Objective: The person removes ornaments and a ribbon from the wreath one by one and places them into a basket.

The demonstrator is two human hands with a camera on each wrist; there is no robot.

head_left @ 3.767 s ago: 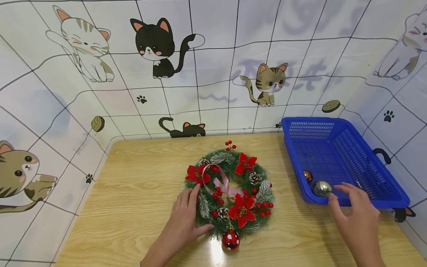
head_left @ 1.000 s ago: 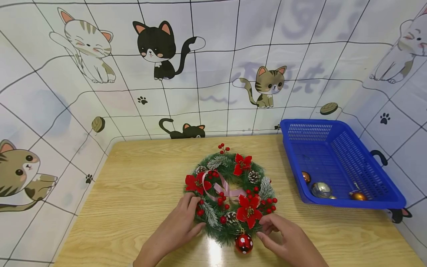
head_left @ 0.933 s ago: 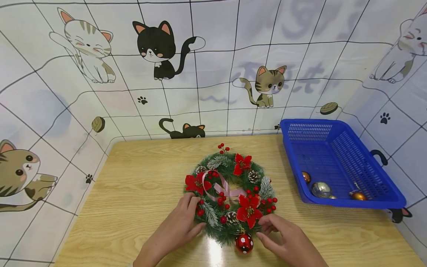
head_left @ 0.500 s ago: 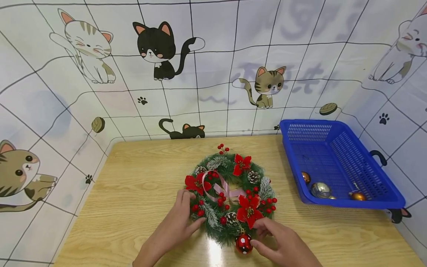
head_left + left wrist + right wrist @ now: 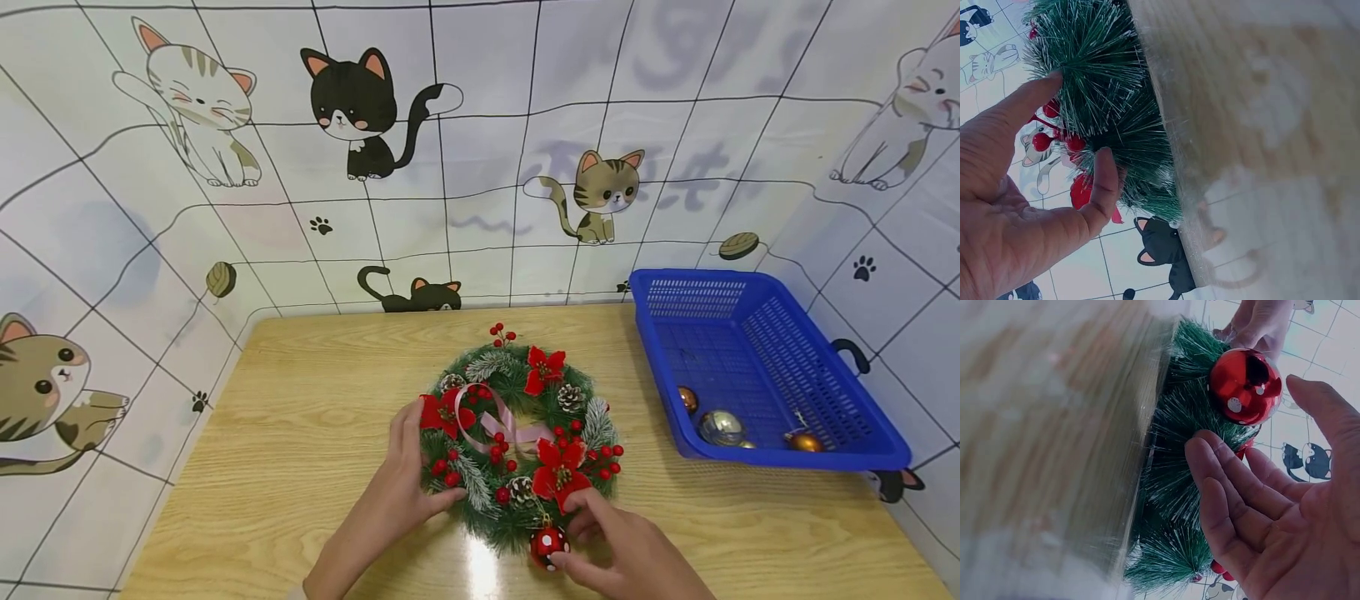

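Observation:
A green Christmas wreath (image 5: 491,521) with red flowers, berries, pinecones and a pink ribbon (image 5: 517,432) lies on the wooden table. At its front edge hangs a red bauble (image 5: 548,543) with white dots. My left hand (image 5: 397,483) rests along the wreath's left side, thumb spread from the fingers, and fingertips reach the green needles (image 5: 1104,75) in the left wrist view. My right hand (image 5: 622,542) is beside the bauble at the front right. In the right wrist view its loosely bent fingers lie against the needles, with the thumb near the shiny bauble (image 5: 1244,390).
A blue plastic basket (image 5: 656,375) stands at the table's right. Inside lie a silver bauble (image 5: 722,427), a copper bauble (image 5: 687,399) and an orange one (image 5: 806,441). A cat-print cloth (image 5: 480,167) closes off the back and sides.
My right hand has come from the basket to the wreath's front and moved left to the bauble. My left hand has slid slightly up the wreath's left edge. The wreath has turned a little.

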